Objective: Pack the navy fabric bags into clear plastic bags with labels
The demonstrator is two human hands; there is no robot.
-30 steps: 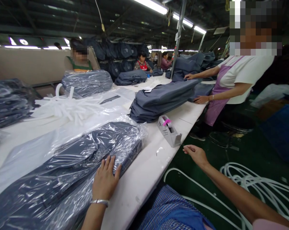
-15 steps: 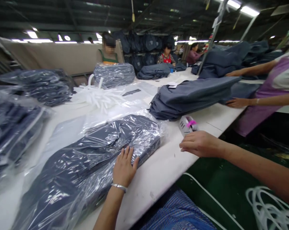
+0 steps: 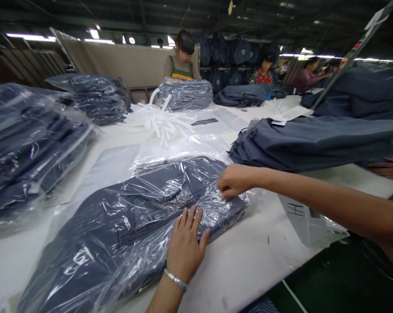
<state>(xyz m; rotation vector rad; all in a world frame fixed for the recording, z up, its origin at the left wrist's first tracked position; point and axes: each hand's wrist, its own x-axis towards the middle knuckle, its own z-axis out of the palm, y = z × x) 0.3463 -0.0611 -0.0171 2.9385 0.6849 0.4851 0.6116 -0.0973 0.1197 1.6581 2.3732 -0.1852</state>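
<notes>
We are pressing our left hand (image 3: 186, 243) flat on the near edge of the bagged garment (image 3: 134, 213), fingers spread wide and gripping nothing. The open palm is weighing down the slippery film, which, as we judge it, is stopping the bag from sliding on the smooth desk (image 3: 248, 265). The dark folded garment is lying inside its clear bag right in front of us, running slantwise from the lower left toward the middle of the desk.

Our right hand (image 3: 234, 181) is reaching across from the right and touching the bag's far end, with the fingers curled in toward the thumb. We are not able to tell whether they are pinching the film or something small against it. The loose plastic is bunching at that end, which seems to be why the hand is working there.

Near that hand a white tape dispenser (image 3: 301, 217) is sitting at the desk's edge, within easy reach. Beyond it a stack of unbagged garments (image 3: 314, 141) is lying, with a co-worker's hand (image 3: 387, 168) resting by it. Bagged stacks (image 3: 30, 143) are piling up at our left, apart from the bag in hand. Flat empty bags (image 3: 111, 165) are lying under and behind it, and white plastic strips (image 3: 164, 119) are heaped farther back.
</notes>
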